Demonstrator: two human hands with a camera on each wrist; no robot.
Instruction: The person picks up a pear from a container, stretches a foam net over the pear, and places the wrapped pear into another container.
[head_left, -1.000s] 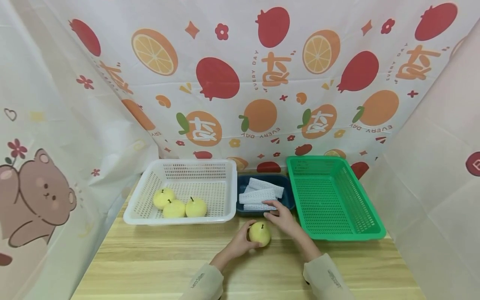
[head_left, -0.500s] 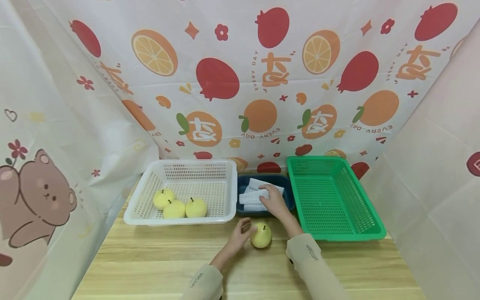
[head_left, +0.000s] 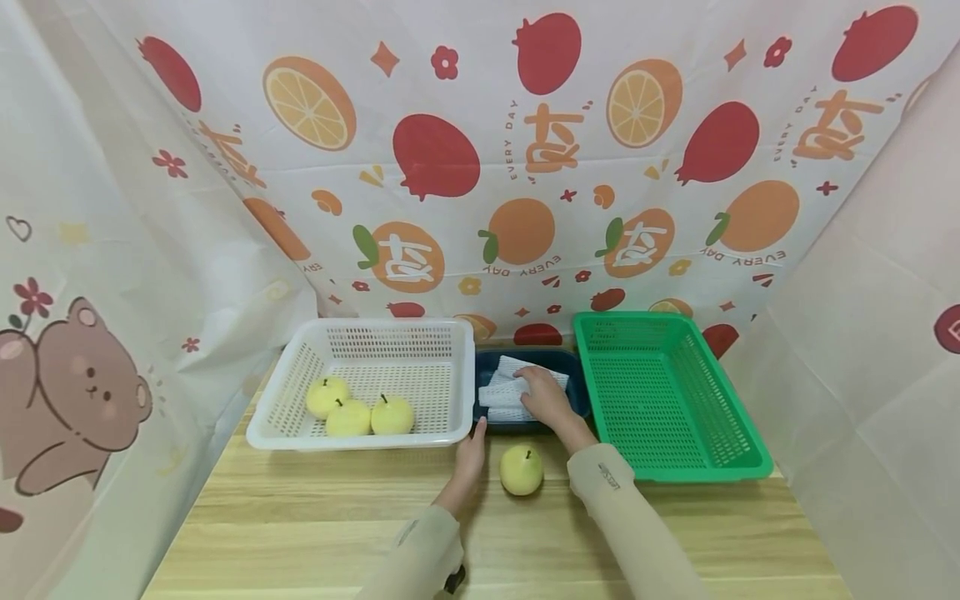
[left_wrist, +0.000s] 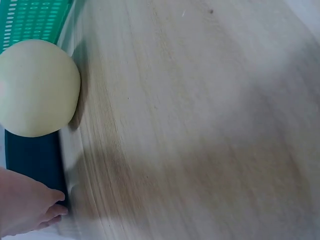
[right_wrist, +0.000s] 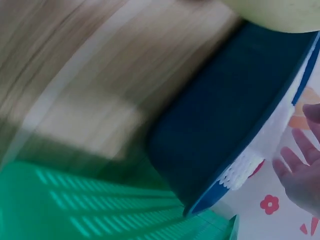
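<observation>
In the head view a yellow pear (head_left: 521, 470) stands on the wooden table between the forearms, stem up. My left hand (head_left: 469, 458) lies left of it, fingertips at the near left corner of a dark blue tray (head_left: 525, 428); the left wrist view shows the thumb and fingers (left_wrist: 56, 212) at the tray's end. White foam net sleeves (head_left: 504, 393) lie stacked inside the tray. Over them is my right hand (head_left: 546, 398), fingertips right at the top sleeve. The right wrist view has its fingers (right_wrist: 303, 145) spread and slightly bent beside the sleeves (right_wrist: 250, 160).
A white basket (head_left: 360, 446) with three pears (head_left: 348, 418) stands left of the tray. To the right is a green basket (head_left: 675, 475), close against the tray. A printed curtain (head_left: 480, 167) hangs behind them.
My left hand has let go of the pear and moved up to the tray's corner. The right hand has moved left and further over the foam sleeves. The pear stays put.
</observation>
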